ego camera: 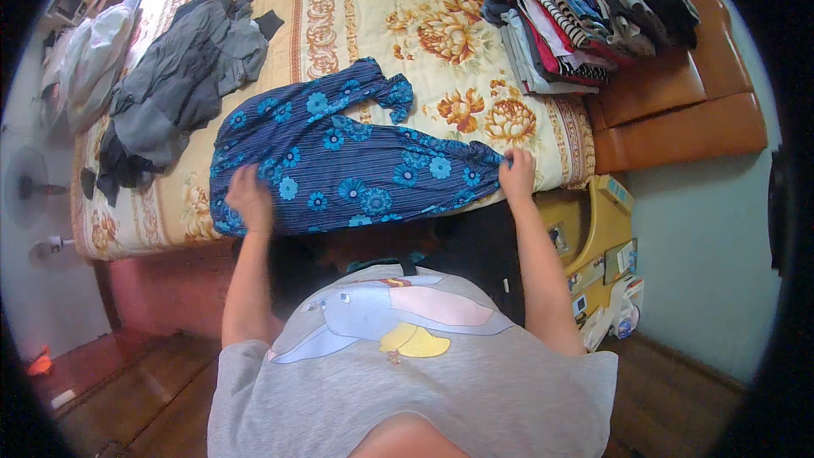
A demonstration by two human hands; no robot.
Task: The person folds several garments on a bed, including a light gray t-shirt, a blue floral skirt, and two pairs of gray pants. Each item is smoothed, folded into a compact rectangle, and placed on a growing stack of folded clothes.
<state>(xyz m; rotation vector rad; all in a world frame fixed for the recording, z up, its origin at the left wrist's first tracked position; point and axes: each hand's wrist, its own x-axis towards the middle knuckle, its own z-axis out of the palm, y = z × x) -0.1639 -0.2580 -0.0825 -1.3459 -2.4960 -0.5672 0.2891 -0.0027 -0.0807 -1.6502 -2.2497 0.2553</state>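
Observation:
A dark blue garment with thin stripes and light blue flowers lies spread along the near edge of the bed. Its gathered right end is pinched in the fingers of my right hand. Over the left part of the cloth is my left hand, blurred, so its grip is unclear. One narrower part of the garment, ending in a ruffled cuff, folds back across the bed beyond the main panel.
The bed has a cream floral cover. Rumpled grey clothes lie at left, near a whitish plastic bag. Folded clothes are stacked at right by a brown padded headboard. A yellow cabinet stands beside the bed.

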